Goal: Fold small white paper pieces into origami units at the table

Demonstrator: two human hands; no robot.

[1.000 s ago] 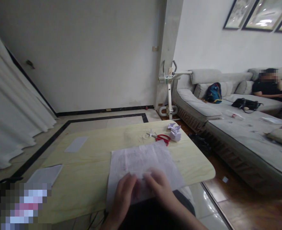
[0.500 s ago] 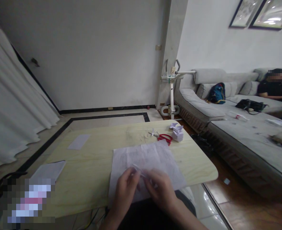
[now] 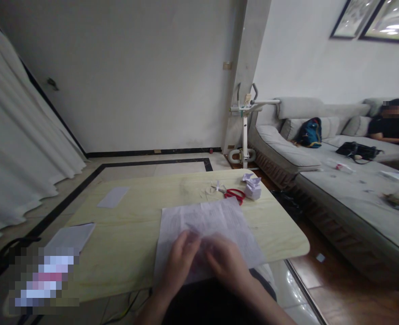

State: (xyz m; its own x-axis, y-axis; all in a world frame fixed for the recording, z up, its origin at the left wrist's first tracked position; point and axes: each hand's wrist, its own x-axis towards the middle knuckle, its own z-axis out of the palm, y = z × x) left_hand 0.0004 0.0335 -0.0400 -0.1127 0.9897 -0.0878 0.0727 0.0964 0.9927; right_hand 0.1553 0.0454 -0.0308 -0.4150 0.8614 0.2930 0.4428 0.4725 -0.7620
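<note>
Over a large creased sheet of paper [image 3: 213, 216] at the table's near edge, my two hands are close together. Between the fingers of my left hand [image 3: 182, 253] a small folded piece of paper [image 3: 192, 228] pokes out, pale and smeared by motion. My right hand [image 3: 226, 262] is closed with its fingertips against the same piece; most of it is hidden by the fingers. Beyond the sheet lie red-handled scissors [image 3: 235, 195], thin paper scraps [image 3: 208, 193] by their blades, and a stack of folded paper [image 3: 252, 188].
The pale wooden table [image 3: 128, 243] carries a small white sheet [image 3: 113, 197] and a pad of paper [image 3: 72, 237] on its left. A pixelated patch covers the near left corner. To the right stand a grey sofa [image 3: 335, 198], with a person [image 3: 392, 128] seated, and an exercise machine [image 3: 245, 131].
The whole view has shifted slightly. My hands stay together over the sheet, now more blurred, and less of the small paper shows between them.
</note>
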